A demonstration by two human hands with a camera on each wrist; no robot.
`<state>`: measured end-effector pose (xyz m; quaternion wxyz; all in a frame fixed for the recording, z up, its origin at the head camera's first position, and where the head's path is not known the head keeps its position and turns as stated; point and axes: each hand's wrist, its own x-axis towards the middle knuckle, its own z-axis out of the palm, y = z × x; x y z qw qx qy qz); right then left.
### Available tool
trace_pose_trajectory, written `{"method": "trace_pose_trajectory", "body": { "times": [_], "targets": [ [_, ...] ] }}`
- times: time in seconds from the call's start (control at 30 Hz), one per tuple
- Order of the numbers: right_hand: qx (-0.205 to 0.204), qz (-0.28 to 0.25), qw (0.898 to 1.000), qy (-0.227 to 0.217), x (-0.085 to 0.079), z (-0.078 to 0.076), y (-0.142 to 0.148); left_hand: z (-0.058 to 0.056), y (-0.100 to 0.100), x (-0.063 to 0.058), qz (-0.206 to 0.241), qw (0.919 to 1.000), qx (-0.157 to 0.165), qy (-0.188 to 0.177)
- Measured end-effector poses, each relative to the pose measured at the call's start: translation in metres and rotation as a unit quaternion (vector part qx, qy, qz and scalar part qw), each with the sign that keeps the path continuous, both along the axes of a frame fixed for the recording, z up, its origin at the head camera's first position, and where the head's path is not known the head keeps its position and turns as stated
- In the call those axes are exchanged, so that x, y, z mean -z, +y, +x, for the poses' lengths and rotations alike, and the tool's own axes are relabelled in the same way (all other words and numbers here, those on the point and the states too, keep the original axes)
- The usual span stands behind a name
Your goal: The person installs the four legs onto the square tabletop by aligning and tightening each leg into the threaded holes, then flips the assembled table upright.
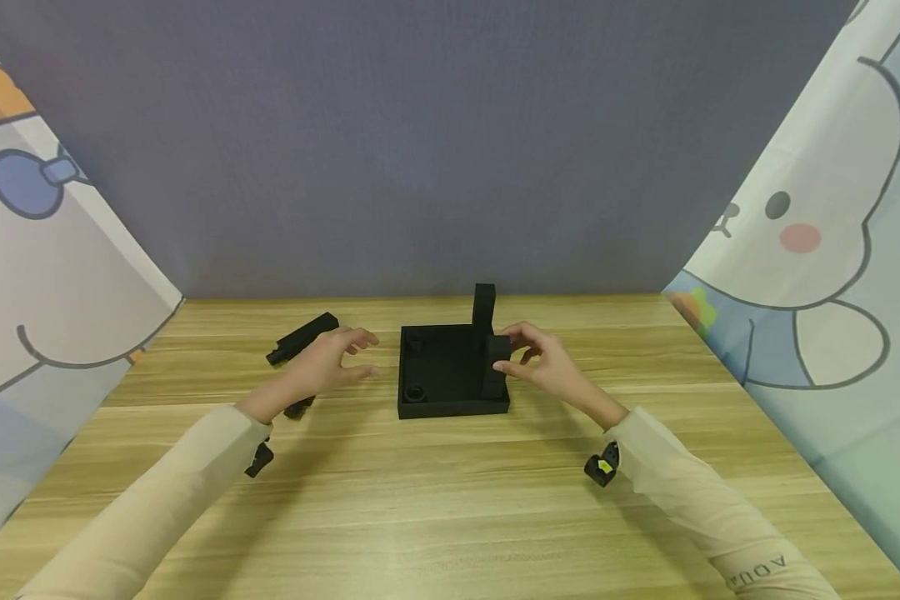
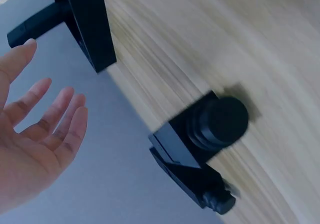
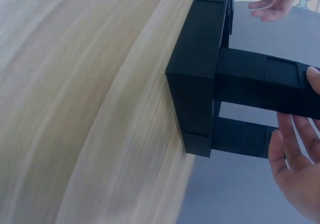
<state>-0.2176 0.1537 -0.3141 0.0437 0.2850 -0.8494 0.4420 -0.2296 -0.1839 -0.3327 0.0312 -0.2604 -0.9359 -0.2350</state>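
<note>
A square black base [image 1: 450, 408] with a raised rim lies on the table; round sockets show in its two left corners. Two black square posts stand upright on its right side, a far post [image 1: 483, 308] and a near post [image 1: 497, 367]. My right hand [image 1: 551, 362] holds the near post by its upper part, thumb on one side and fingers on the other. Left of the base, my left hand [image 1: 330, 358] hovers with fingers spread and nothing in it. Beside and beneath it lie two loose black posts [image 1: 303, 336], their round stepped peg ends [image 2: 227, 123] showing in the left wrist view.
The wooden table [image 1: 450, 500] ends at a grey panel [image 1: 420, 150] behind the base. Cartoon-printed sheets [image 1: 810, 217] flank both sides. Black wrist-worn devices [image 1: 602, 465] hang below the cuffs, close over the table.
</note>
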Motion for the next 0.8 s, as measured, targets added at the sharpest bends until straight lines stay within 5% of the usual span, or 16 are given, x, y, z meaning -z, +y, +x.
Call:
{"method": "trace_pose_trajectory", "body": {
  "times": [0.8],
  "targets": [
    [0.009, 0.004, 1.0, -0.008, -0.002, 0.003, -0.001, -0.013, -0.05, 0.024, -0.044, 0.9916, -0.119, 0.027]
  ]
}}
